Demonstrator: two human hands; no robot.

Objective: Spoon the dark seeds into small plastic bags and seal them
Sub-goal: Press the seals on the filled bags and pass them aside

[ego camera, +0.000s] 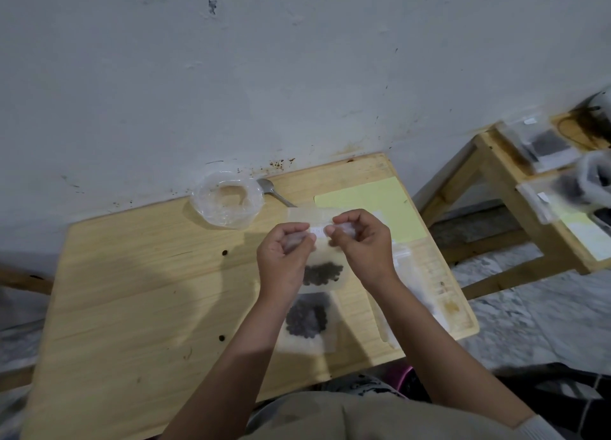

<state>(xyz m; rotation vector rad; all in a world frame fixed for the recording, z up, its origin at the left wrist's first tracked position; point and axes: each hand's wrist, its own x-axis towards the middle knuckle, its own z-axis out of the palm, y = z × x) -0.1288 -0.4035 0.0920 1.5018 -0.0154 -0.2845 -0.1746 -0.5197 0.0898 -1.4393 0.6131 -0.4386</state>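
Note:
A small clear plastic bag [325, 267] hangs above the wooden table [139, 284] with dark seeds [322, 273] in its bottom. My left hand [286, 256] and my right hand [362, 244] both pinch its top edge, thumbs and fingers curled on the strip. Below it, on the table, lies another clear bag of dark seeds [307, 320]. A clear plastic bowl [228, 198] stands by the wall; it looks nearly empty. A metal spoon [274, 191] lies just right of the bowl.
A pale yellow-green sheet [380, 201] and several empty clear bags [406, 274] lie on the table's right side. A second wooden stand [496, 188] at the right carries more seed bags [549, 145]. The wall runs along the table's far edge.

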